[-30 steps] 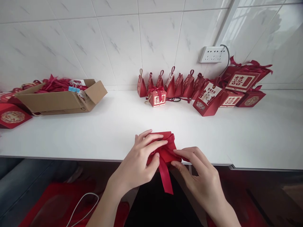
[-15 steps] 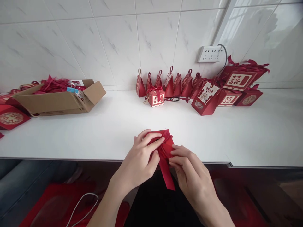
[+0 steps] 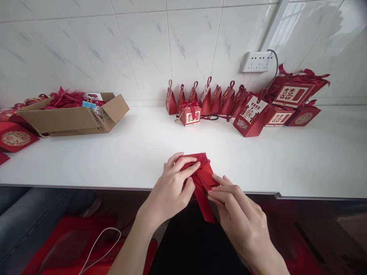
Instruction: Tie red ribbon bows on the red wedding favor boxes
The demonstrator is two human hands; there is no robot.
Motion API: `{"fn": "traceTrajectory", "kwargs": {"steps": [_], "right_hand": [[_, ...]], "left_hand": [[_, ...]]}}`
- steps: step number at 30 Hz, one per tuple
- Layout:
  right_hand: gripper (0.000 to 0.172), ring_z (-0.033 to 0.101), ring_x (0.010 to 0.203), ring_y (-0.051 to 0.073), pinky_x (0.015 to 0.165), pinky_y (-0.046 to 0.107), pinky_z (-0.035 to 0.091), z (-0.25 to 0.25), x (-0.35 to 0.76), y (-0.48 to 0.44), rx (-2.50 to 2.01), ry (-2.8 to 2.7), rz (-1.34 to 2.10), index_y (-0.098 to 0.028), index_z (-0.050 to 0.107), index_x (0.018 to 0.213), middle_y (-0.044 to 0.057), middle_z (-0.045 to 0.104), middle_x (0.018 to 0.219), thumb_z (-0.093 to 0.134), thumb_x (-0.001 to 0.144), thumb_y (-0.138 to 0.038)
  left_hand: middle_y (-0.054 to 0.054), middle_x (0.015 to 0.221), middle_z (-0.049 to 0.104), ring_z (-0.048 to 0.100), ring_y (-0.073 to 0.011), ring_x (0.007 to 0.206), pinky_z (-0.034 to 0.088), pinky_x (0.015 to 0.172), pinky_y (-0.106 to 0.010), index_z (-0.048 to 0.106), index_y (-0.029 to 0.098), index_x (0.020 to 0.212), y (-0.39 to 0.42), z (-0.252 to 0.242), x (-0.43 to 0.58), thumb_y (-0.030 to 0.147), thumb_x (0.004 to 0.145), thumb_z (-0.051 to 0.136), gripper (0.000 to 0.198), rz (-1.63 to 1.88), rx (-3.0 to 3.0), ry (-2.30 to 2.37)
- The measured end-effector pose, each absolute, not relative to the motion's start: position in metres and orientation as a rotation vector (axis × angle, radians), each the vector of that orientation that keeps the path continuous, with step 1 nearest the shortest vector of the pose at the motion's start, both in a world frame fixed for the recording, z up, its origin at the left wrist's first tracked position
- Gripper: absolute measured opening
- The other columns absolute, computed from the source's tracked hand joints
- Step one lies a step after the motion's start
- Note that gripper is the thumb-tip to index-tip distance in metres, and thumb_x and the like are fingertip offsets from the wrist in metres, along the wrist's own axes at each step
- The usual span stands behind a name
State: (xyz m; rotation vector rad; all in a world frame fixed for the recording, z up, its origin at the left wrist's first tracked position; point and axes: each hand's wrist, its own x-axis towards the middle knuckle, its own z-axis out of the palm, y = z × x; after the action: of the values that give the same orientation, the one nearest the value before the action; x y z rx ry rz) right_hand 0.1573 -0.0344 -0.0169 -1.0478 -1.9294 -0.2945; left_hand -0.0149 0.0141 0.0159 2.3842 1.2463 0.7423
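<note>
A red gift box [image 3: 208, 167] lies at the front edge of the white table, with a red ribbon [image 3: 204, 202] across its top. My left hand [image 3: 179, 185] presses over the box's left side, its fingers wrapped on the ribbon where it gathers. My right hand [image 3: 236, 206] pinches a strand of the ribbon at the box's right front corner. One ribbon tail hangs down past the table edge between my hands. The underside of the box and part of the gathered ribbon are hidden by my left fingers.
Behind stand several red pointed favour boxes [image 3: 228, 100], a small ribboned box [image 3: 192, 115] and stacked red boxes [image 3: 292, 95]. At left, a cardboard box [image 3: 74, 123] holds red ribbons beside more red boxes [image 3: 15, 137]. A power strip [image 3: 258, 62] is on the wall.
My right hand has drawn a ribbon strand slightly to the right, away from the knot area. My left hand stays on the box. The whole view has shifted a little.
</note>
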Motion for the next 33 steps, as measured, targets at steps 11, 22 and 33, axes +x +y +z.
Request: {"fn": "traceTrajectory", "kwargs": {"steps": [11,22,33], "right_hand": [[0.017,0.063,0.091,0.021,0.092,0.043,0.048,0.01,0.164,-0.027,-1.044,-1.937,0.044,-0.018,0.055,0.071,0.005,0.06,0.079,0.052,0.087,-0.024],[0.019,0.057,0.066,0.015,0.063,0.028,0.045,0.009,0.165,0.056,-1.331,-1.788,0.68,-0.019,0.055,0.078,0.0,0.061,0.071,0.055,0.083,-0.037],[0.027,0.051,0.055,0.012,0.049,0.023,0.038,0.009,0.156,0.037,-1.305,-1.493,0.831,-0.019,0.053,0.071,0.0,0.058,0.068,0.058,0.08,-0.044]], "left_hand": [[-0.001,0.137,0.044,0.023,-0.0253,0.136,0.029,0.112,-0.046,0.053,0.026,0.127,0.015,0.023,-0.014,0.023,0.092,0.036,0.04,0.623,2.424,1.282],[0.002,0.149,0.029,0.012,-0.033,0.141,0.024,0.112,-0.055,0.052,0.035,0.127,0.01,0.025,-0.022,0.034,0.085,0.052,0.042,0.736,2.243,1.136],[-0.007,0.122,0.052,0.049,-0.0231,0.119,0.043,0.1,-0.037,0.061,0.021,0.085,0.018,-0.003,-0.023,0.042,0.081,0.058,0.021,1.277,1.697,1.414]]}}
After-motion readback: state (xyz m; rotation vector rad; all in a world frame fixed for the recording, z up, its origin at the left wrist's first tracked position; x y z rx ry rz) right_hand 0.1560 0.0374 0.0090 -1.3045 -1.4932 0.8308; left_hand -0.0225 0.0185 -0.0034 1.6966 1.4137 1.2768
